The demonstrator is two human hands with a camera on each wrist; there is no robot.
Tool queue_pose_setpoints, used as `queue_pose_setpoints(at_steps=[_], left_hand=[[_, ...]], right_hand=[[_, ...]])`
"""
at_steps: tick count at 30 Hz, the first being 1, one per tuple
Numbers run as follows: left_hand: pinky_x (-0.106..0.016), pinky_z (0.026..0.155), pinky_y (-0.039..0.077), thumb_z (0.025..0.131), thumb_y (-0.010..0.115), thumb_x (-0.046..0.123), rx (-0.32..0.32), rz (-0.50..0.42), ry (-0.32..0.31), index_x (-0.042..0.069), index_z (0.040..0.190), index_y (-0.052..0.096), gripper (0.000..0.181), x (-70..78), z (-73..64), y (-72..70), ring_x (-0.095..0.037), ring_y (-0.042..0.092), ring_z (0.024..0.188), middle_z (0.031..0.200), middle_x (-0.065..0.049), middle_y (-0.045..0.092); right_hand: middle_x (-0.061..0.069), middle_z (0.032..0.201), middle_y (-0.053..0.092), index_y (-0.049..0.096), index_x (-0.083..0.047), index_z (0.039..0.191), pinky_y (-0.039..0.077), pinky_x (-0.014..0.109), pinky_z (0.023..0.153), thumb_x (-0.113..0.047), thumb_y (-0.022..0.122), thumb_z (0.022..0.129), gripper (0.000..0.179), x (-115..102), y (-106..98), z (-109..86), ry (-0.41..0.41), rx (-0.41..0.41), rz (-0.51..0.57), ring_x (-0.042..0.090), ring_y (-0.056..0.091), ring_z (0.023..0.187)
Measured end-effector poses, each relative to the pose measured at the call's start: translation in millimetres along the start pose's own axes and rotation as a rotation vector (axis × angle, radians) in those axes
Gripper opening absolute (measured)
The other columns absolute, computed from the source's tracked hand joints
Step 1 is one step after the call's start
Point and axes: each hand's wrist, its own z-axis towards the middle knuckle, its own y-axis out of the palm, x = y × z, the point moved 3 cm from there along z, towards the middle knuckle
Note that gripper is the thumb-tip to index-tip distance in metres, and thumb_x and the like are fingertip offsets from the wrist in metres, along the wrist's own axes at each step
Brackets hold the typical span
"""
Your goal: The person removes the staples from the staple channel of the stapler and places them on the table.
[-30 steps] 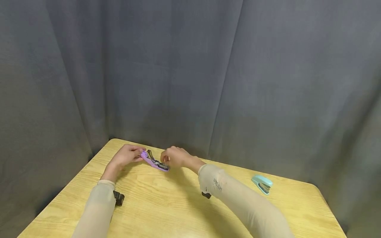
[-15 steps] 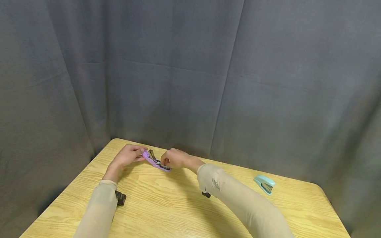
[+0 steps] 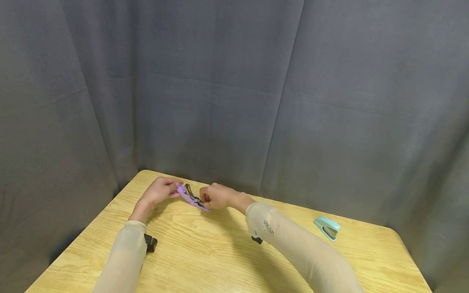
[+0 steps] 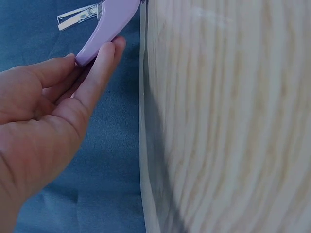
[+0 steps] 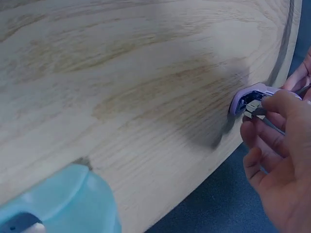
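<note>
Stretching from left hand [image 3: 160, 190] to right hand [image 3: 218, 196], a purple stapler [image 4: 111, 22] gapes. The left pinches one end, the right a small metal piece [image 5: 253, 108] at the other.

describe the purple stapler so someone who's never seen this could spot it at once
On the wooden table before the grey curtain, look toward the far left corner. There the left hand pinches one end of the purple stapler, with the right hand at its other end. It is opened out, unlike the light blue stapler on the table's right side.
</note>
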Motion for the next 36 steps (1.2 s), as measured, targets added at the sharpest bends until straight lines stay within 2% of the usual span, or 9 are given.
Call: queue_pose_setpoints(at_steps=[7,11,19,22,26,28,36], left_hand=[[-0.042,0.087,0.056,0.109,0.044,0.004,0.003,0.029,0.016,-0.017,0.131,0.058,0.033,3.5,-1.4,0.1,-0.026,0.070,0.096,0.116,-0.027,0.066],[-0.043,0.087,0.056,0.109,0.044,0.004,0.003,0.034,0.022,-0.016,0.131,0.059,0.033,4.5,-0.8,1.6,-0.028,0.070,0.096,0.114,-0.026,0.067],[-0.044,0.087,0.056,0.109,0.045,0.007,0.000,0.039,0.009,-0.014,0.130,0.060,0.033,6.8,3.5,9.5,-0.029,0.068,0.096,0.112,-0.023,0.067],[-0.046,0.092,0.053,0.109,0.045,0.009,0.005,0.060,0.023,-0.013,0.132,0.059,0.034,9.9,3.9,11.7,-0.032,0.065,0.104,0.119,-0.025,0.065],[-0.049,0.100,0.048,0.109,0.046,0.011,0.031,0.122,0.045,-0.012,0.136,0.056,0.036,13.1,0.6,12.1,-0.035,0.060,0.117,0.132,-0.027,0.060],[-0.051,0.102,0.045,0.109,0.046,0.011,0.057,0.154,0.049,-0.010,0.137,0.057,0.036,14.2,-1.9,11.5,-0.037,0.058,0.120,0.132,-0.026,0.060],[-0.054,0.102,0.042,0.109,0.045,0.013,0.149,0.209,0.085,-0.005,0.132,0.061,0.033,19.2,-4.0,7.2,-0.040,0.057,0.120,0.124,-0.024,0.065]], right_hand=[[-0.010,0.077,0.060,0.068,-0.013,0.090,0.046,0.017,0.061,-0.012,0.074,0.094,0.008,-1,0,-0.1,-0.023,0.096,-0.023,0.004,0.055,0.065],[-0.010,0.077,0.061,0.069,-0.012,0.090,0.046,0.017,0.061,-0.011,0.074,0.093,0.006,-2,0,-3.3,-0.009,0.151,-0.008,0.003,0.055,0.065],[-0.007,0.086,0.070,0.072,-0.011,0.094,0.049,0.019,0.063,-0.012,0.075,0.094,0.003,0,-10,-16.5,0.031,0.216,0.073,0.002,0.061,0.071],[-0.003,0.088,0.072,0.074,-0.007,0.096,0.051,0.018,0.065,-0.010,0.075,0.093,0.004,1,-13,-23.5,0.035,0.244,0.130,0.004,0.064,0.073],[0.003,0.093,0.073,0.075,-0.002,0.100,0.052,0.018,0.068,-0.003,0.075,0.092,0.008,3,-9,-35.0,0.017,0.264,0.202,0.009,0.068,0.078],[0.003,0.096,0.073,0.075,-0.001,0.103,0.053,0.018,0.070,0.000,0.075,0.092,0.012,4,-5,-41.4,0.019,0.271,0.221,0.010,0.069,0.081],[0.007,0.099,0.074,0.075,0.002,0.106,0.054,0.022,0.075,0.004,0.072,0.092,0.015,4,10,-58.5,0.149,0.386,0.347,0.014,0.070,0.086]])
